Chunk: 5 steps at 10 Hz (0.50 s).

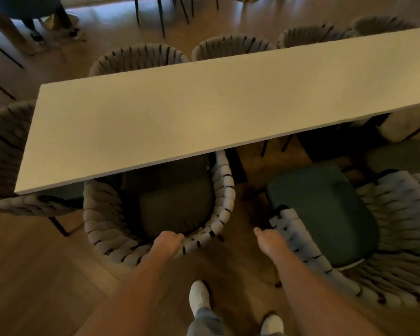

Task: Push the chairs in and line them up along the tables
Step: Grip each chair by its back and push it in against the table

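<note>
Nearest to us, our two white shoes stand on the wooden floor, between two woven-rope chairs. Our left hand grips the top of the backrest of the left woven chair, fingers curled over the rim. Our right hand rests against the near arm end of the right woven chair; its fingers are hidden behind the rope, so we cannot tell whether that grip is closed round it or only touching.

The left woven chair sits straight ahead of our left hand, its dark seat cushion already partly under the edge of the long white surface, its back roughly parallel to that edge. The right woven chair lies ahead and to the right of our right hand, well out from the surface and turned at an angle, with its green seat cushion fully exposed. We judge this to be the relation that matters: the right hand is the nearer one, and that chair needs rotating square before it goes in.

Beyond the surface, a row of matching chairs looks tucked in along the far side, and one more stands at the left end.
</note>
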{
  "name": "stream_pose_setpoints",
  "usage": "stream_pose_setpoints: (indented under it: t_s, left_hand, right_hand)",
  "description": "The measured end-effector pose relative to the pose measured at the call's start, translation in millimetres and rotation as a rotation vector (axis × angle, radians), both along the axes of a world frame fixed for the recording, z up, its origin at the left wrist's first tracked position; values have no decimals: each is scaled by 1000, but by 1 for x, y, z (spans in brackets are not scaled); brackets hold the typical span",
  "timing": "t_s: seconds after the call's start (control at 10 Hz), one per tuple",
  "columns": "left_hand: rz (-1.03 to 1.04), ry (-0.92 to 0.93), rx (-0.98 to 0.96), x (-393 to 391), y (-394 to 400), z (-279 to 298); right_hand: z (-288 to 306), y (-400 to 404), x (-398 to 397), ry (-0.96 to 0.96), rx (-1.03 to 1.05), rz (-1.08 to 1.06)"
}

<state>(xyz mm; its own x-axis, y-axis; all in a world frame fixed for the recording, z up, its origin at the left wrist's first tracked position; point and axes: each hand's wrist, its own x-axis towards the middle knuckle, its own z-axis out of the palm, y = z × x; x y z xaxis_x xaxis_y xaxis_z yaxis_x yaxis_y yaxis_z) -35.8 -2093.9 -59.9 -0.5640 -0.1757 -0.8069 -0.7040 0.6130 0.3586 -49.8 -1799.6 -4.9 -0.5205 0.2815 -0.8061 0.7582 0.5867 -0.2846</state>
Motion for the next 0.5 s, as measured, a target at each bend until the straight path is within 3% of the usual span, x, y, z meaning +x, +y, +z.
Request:
stream_pose_setpoints:
  t_s: [0.1, 0.3, 0.5]
  left_hand:
    - [182, 148, 139, -20, 70, 18]
    - [192, 256, 280, -36, 192, 51]
    - [263, 343, 334, -22, 349, 57]
  right_hand:
    - [13, 59, 3, 42, 2, -36]
    - [15, 166, 8, 170, 42, -54]
    - [23, 323, 18, 213, 75, 58]
